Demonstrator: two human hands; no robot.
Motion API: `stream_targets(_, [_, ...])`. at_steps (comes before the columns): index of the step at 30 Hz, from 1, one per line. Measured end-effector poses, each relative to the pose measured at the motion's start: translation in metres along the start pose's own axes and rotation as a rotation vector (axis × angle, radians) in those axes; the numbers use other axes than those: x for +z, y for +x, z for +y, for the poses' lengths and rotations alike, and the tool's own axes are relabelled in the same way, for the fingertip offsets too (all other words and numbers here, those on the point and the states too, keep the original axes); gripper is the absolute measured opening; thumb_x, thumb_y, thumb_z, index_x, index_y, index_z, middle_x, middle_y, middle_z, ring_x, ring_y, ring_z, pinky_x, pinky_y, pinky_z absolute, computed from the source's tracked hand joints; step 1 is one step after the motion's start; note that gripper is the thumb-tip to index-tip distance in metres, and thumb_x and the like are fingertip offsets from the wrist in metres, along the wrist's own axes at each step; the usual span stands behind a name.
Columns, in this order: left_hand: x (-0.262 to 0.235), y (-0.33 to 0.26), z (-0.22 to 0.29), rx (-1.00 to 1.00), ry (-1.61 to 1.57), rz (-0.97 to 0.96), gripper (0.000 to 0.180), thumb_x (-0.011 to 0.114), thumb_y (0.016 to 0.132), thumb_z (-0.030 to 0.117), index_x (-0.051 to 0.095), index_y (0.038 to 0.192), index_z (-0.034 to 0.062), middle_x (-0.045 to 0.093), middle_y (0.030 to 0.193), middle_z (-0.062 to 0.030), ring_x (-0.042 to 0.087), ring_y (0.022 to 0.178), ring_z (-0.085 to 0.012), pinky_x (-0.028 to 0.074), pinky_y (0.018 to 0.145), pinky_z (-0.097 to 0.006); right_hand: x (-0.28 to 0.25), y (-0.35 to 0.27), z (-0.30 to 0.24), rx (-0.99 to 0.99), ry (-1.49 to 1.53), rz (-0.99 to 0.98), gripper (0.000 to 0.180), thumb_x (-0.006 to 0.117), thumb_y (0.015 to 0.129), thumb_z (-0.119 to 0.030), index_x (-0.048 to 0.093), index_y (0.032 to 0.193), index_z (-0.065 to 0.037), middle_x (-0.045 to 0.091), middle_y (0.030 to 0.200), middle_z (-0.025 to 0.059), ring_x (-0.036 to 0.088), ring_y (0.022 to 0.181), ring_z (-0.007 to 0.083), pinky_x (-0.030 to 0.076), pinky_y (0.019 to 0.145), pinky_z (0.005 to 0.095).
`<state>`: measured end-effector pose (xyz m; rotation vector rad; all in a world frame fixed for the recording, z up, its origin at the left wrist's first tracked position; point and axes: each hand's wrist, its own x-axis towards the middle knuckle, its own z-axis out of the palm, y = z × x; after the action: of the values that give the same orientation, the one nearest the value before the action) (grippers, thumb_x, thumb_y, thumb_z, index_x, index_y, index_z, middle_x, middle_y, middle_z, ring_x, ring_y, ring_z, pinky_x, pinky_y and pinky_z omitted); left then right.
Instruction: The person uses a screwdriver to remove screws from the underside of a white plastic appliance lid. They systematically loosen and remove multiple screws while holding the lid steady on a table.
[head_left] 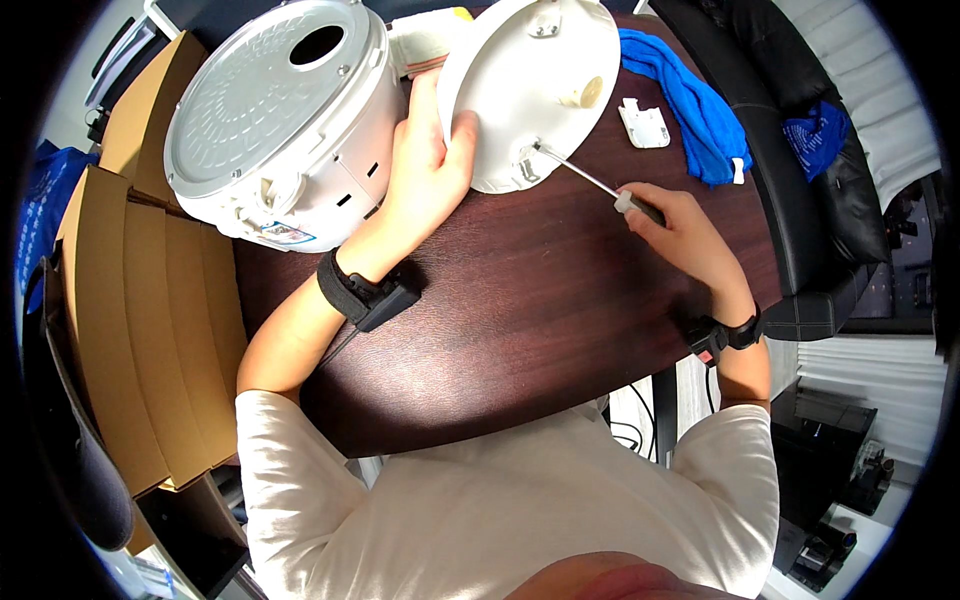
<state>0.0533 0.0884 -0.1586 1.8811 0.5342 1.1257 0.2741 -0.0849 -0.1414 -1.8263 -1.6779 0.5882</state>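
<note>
My left hand (428, 165) grips the lower left rim of a round white lid-like plastic part (530, 85) that stands tilted on the dark wooden table (520, 300). My right hand (672, 225) is shut on a screwdriver (590, 180), whose metal tip sits at a small tab on the part's lower edge. A white cooker body (280, 120) lies upside down just left of my left hand, its round base with a hole facing up. Both wrists wear black bands.
A blue cloth (690, 100) and a small white plastic piece (644, 124) lie at the table's far right. Cardboard boxes (150, 300) stack along the left edge. A black seat (810, 180) stands to the right of the table.
</note>
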Motion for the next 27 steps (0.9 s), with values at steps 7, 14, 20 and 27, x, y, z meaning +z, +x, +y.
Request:
stream_targets(7, [0.001,0.000,-0.002,0.015,0.007,0.026,0.032,0.047,0.089,0.003,0.040,0.121,0.0003,0.056,0.100,-0.0101,0.054,0.092,-0.0145,0.044,0.081,-0.028,0.014,-0.016,-0.006,-0.052,-0.251,0.148,0.031,0.056,0.086,-0.009,0.054,0.116,-0.001,0.063,0.094,0.0138,0.062,0.072,0.0239,0.049,0.062,0.0322])
stream_targets(14, [0.000,-0.001,-0.002,-0.011,-0.006,0.013,0.033,0.047,0.089,0.004,0.039,0.121,0.0007,0.055,0.102,-0.0107,0.054,0.093,-0.0147,0.044,0.083,-0.029,0.014,-0.026,-0.005,0.495,1.006,0.046,0.037,0.049,0.090,-0.007,0.048,0.125,0.005,0.060,0.101,0.0131,0.057,0.071,0.0129,0.045,0.049,0.0215])
stream_targets(20, [0.000,0.000,-0.003,0.015,0.006,0.026,0.034,0.047,0.089,0.004,0.039,0.122,0.0005,0.055,0.103,-0.0114,0.054,0.095,-0.0155,0.044,0.084,-0.029,0.016,-0.028,-0.004,0.494,1.008,0.050,0.037,0.044,0.092,-0.007,0.045,0.126,0.006,0.061,0.100,0.0143,0.056,0.068,0.0117,0.043,0.044,0.0222])
stream_targets(27, [0.001,0.000,-0.002,0.019,-0.009,0.027,0.033,0.047,0.090,0.004,0.040,0.122,-0.0001,0.055,0.103,-0.0110,0.054,0.096,-0.0156,0.043,0.085,-0.029,0.022,-0.033,0.001,0.510,1.097,0.034,0.037,0.041,0.093,-0.011,0.044,0.126,0.007,0.062,0.099,0.0144,0.053,0.062,0.0125,0.037,0.041,0.0204])
